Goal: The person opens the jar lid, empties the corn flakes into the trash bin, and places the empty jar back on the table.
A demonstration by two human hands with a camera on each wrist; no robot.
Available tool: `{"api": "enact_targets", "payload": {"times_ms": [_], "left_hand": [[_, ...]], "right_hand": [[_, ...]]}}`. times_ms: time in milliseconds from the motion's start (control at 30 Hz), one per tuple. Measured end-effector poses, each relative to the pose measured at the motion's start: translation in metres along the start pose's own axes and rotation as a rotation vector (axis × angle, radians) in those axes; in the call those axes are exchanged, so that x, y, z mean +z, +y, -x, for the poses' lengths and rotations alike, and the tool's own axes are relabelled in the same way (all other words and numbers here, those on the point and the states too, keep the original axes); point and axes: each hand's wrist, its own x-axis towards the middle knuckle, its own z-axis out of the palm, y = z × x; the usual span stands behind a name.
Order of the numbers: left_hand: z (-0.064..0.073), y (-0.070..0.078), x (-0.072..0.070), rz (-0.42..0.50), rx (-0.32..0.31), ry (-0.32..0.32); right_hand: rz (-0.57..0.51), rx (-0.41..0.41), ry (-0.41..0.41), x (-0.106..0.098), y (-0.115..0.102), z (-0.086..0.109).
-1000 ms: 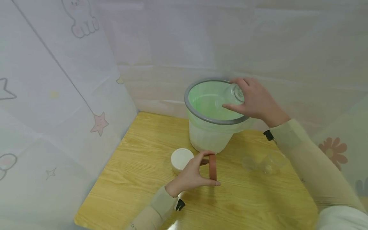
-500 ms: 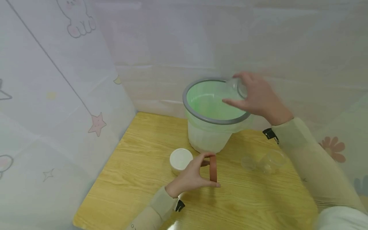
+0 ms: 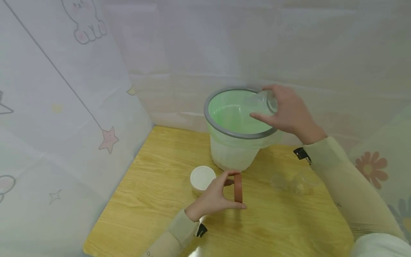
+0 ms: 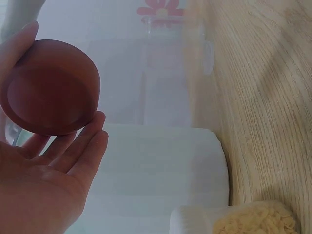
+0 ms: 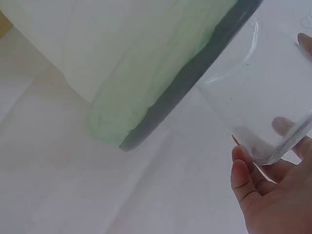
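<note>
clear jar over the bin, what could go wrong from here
The clear jar tilts over the bin in the right hand, so a loose grip might drop it in. The left hand holds the round brown piece by its edges, so it could slip onto the table.

The cap (image 3: 238,188) is reddish-brown, the bin rim (image 3: 244,136) grey, the liner (image 3: 229,117) green.
</note>
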Motion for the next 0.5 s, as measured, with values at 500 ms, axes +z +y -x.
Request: {"api": "enact_targets", "payload": {"times_ms": [500], "left_hand": [[-0.002, 0.001, 0.000, 0.005, -0.006, -0.001]], "right_hand": [[-0.156, 0.176, -0.042, -0.012, 0.007, 0.020]]}}
